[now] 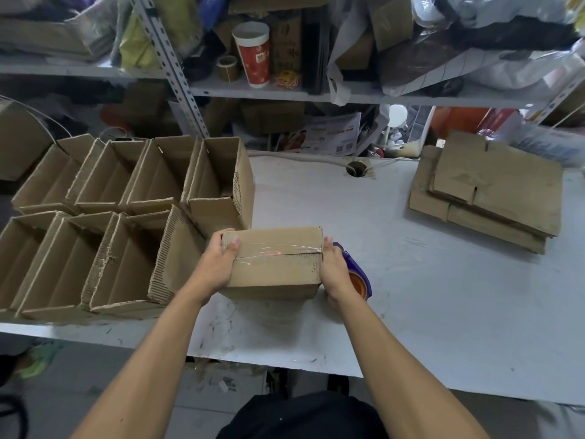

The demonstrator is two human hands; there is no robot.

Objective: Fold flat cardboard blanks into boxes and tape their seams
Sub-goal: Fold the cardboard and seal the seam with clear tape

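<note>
A small cardboard box (275,264) stands on the white table (427,280) in front of me, its closed seam facing up under a strip of clear tape. My left hand (218,264) grips its left end, thumb on the top face. At the box's right end is my right hand (334,270), thumb up against the edge, fingers wrapped round a blue tape dispenser (357,274) with an orange roll. A stack of flat cardboard blanks (493,191) lies at the table's far right.
Several open folded boxes (126,217) stand in two rows on the table's left side, close to my left hand. Behind the table, metal shelves (253,90) hold a red paper cup (253,53), bags and cartons. A cable hole (356,169) sits at the table's back edge.
</note>
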